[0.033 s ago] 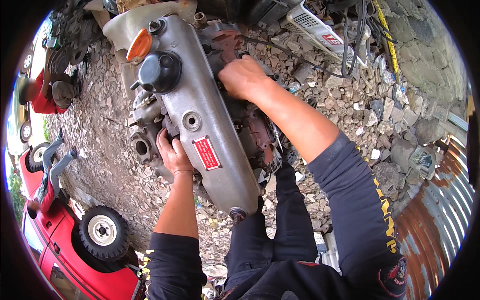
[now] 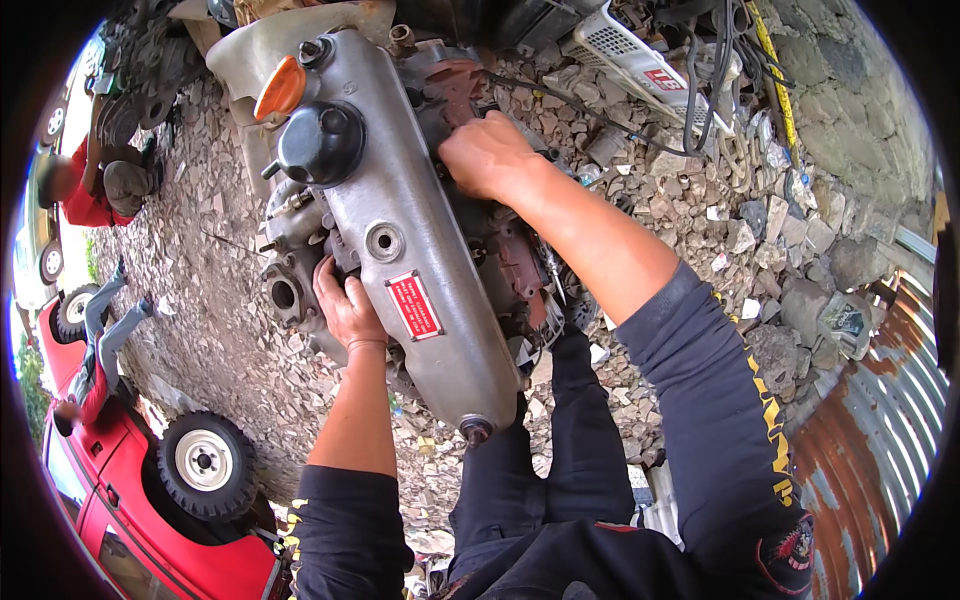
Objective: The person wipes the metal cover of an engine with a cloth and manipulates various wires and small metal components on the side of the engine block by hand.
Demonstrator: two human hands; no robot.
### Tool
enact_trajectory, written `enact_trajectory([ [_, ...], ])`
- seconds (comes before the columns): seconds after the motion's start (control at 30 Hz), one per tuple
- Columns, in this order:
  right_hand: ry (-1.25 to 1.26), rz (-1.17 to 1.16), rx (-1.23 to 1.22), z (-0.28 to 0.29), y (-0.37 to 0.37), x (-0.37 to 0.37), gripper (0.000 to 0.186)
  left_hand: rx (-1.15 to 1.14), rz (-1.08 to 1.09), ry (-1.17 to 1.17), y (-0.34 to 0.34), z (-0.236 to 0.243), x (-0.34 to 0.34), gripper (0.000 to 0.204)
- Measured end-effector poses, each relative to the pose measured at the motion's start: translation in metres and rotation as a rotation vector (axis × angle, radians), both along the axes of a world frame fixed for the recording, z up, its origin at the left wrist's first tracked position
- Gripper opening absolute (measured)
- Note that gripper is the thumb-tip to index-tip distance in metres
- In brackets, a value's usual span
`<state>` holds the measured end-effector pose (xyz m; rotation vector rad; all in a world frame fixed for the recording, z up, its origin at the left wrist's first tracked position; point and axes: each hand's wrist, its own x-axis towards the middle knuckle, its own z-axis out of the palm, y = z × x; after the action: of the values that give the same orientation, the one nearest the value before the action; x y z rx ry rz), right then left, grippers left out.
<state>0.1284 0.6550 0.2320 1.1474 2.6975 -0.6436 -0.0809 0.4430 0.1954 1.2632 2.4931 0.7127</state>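
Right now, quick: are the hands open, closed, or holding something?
Left hand: at the left side of the engine; grip cannot be told.
Right hand: curled at its right side, fingertips hidden; open or closed cannot be told.

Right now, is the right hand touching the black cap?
Apart: the head view shows a wide strip of grey cover between the right hand and the black cap.

hands [image 2: 350, 314] at both sides of engine [image 2: 435, 250] | red vehicle [image 2: 190, 545] left | rubble [image 2: 220, 300] around
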Motion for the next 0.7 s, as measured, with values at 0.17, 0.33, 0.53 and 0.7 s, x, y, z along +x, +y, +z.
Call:
enact_trajectory([
  [0.17,0.084,-0.07,-0.031,-0.009,-0.0023,0.0053,0.018,-0.001,-0.008,0.017,0.0022,0.0013,0.0037,0.046],
  [0.33,0.069,0.035,0.03,-0.0053,-0.0004,0.0033,0.019,0.004,-0.003,0.012,0.0027,0.0041,0.0047,0.046],
  [0.53,0.099,-0.007,-0.025,-0.0067,-0.0008,0.0009,0.019,0.018,-0.02,0.019,0.0034,0.0032,0.0058,0.047],
  [0.7,0.149,-0.105,-0.1,-0.0068,-0.0022,0.0,0.022,0.013,-0.013,0.012,0.0032,0.0035,0.0055,0.047],
])
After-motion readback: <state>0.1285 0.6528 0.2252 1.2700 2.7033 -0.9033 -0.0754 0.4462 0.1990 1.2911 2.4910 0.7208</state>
